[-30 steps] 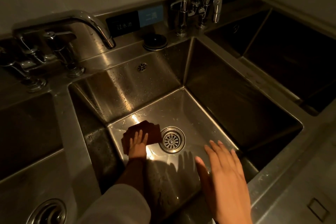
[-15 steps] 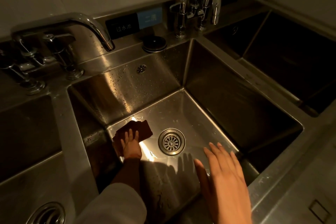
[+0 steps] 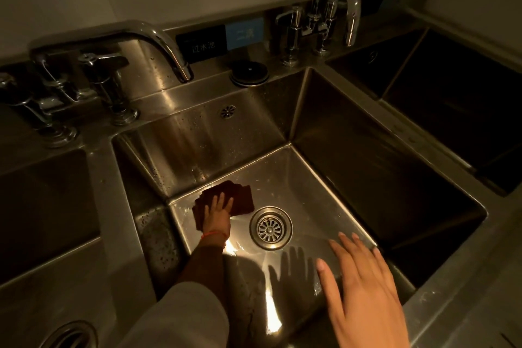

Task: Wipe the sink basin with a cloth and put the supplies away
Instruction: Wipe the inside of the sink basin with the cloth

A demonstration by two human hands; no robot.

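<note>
The left hand (image 3: 217, 213) lies flat, fingers spread, pressing on a dark cloth (image 3: 226, 200) on the floor of the sink basin (image 3: 310, 186); it presses rather than grips, and the cloth fans out past the fingertips toward the basin's far left corner. A thin red band circles that wrist, and a pale sleeve (image 3: 180, 316) covers the forearm lower down. Just right of the cloth, close to its edge but apart from it, sits the round drain strainer (image 3: 270, 228). The right hand (image 3: 364, 285) is open and empty, fingers loosely spread, palm down above the near right part of the basin floor; its shadow falls on the wet steel beside it, and whether it touches the metal cannot be told. On the back wall of the basin is a small overflow grille (image 3: 228, 111). Above, on the counter (image 3: 466, 305) ledge, a curved faucet (image 3: 158, 45) reaches over the basin's left rear, a dark round cap (image 3: 248, 72) sits nearby, and a second faucet (image 3: 350, 14) stands farther right. Further basins flank this one on both sides.
</note>
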